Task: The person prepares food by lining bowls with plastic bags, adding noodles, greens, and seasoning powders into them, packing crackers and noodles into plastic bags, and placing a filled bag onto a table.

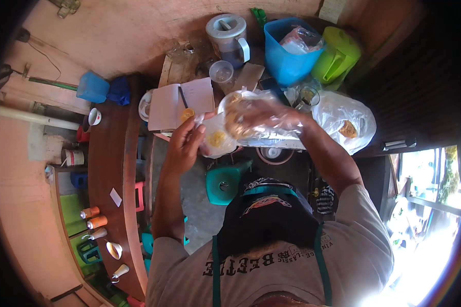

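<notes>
My left hand pinches the top edge of a small clear plastic bag with yellow food inside. Just right of the bag, my right hand reaches over a white bowl that holds brownish food. Clear plastic surrounds this hand, and motion smears its fingers, so their grip is hidden. A small yellow round item lies on the open notebook beside my left hand, along with a dark pen.
Behind my hands stand a lidded jug, a clear plastic cup, a blue tub and a green pitcher. A large plastic bag lies right. Below is a green stool; a long brown table runs left.
</notes>
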The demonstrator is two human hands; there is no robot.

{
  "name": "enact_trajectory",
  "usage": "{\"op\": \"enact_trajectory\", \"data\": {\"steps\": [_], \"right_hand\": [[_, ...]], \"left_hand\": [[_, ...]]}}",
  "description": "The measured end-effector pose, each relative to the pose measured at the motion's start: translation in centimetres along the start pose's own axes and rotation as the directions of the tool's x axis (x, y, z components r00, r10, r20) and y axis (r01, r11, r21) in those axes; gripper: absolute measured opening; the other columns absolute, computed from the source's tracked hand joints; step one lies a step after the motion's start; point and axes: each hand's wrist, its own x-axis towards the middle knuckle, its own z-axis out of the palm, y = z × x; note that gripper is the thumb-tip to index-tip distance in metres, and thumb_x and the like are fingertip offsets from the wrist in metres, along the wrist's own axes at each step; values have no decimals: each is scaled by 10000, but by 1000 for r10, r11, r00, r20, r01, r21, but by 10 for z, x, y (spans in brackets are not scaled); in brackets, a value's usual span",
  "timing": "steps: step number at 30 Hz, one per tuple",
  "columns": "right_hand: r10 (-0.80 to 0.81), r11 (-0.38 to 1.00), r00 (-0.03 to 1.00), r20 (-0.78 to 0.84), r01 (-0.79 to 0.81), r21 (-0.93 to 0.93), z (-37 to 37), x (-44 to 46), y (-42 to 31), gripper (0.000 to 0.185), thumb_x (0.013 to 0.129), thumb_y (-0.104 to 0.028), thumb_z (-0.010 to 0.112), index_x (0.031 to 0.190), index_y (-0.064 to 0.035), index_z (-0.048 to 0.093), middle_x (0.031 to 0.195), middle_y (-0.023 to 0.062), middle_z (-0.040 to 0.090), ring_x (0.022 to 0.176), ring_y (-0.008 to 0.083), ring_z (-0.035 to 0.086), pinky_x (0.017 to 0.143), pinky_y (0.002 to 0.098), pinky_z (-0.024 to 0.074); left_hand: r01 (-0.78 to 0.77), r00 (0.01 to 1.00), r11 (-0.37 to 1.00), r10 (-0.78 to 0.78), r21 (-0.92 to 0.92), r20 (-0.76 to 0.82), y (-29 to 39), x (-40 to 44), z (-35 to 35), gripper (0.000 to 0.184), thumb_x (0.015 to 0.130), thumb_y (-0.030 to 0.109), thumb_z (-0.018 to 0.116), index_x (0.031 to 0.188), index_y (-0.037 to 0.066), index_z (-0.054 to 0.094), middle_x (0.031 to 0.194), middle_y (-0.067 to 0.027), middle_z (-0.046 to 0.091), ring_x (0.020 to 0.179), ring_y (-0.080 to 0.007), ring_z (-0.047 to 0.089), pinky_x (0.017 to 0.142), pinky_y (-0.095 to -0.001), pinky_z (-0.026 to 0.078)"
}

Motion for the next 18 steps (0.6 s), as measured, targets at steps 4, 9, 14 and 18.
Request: {"op": "enact_trajectory", "data": {"steps": [4,9,14,18], "right_hand": [[158,976,987,-39,-162,-143,36,40,43,392,970,-301,600,1271,-49,600,1258,146,607,1091,257,607,936,388,475],[-244,653,939,-242,-26,-757,80,56,88,313,891,-190,612,1160,-28,617,1019,207,655,945,342,657,838,415,516],[-269,234,876,-399,-343,-910,51,41,80,313,826,-226,679,1068,-30,647,995,234,654,895,366,674,772,468,531],[-206,18,774,-599,-609,-793,-14,34,79,397,872,-301,634,1188,-60,631,920,201,684,789,352,685,702,458,557]], "left_hand": [[-54,987,988,30,146,158,3,-1,30,351,1035,183,477,1348,43,551,720,43,448,578,-35,518,529,-208,457],[-16,998,999,18,41,-58,-19,-3,27,340,1023,191,496,1318,44,579,734,45,452,593,-42,503,542,-214,493],[-22,949,997,-4,-77,-314,-31,-12,-4,363,1015,244,497,1297,39,599,734,37,445,599,-51,494,509,-220,476],[-43,939,999,34,-20,-343,-30,-21,-24,357,1013,227,493,1294,34,600,727,33,449,595,-58,495,494,-221,465]]}}
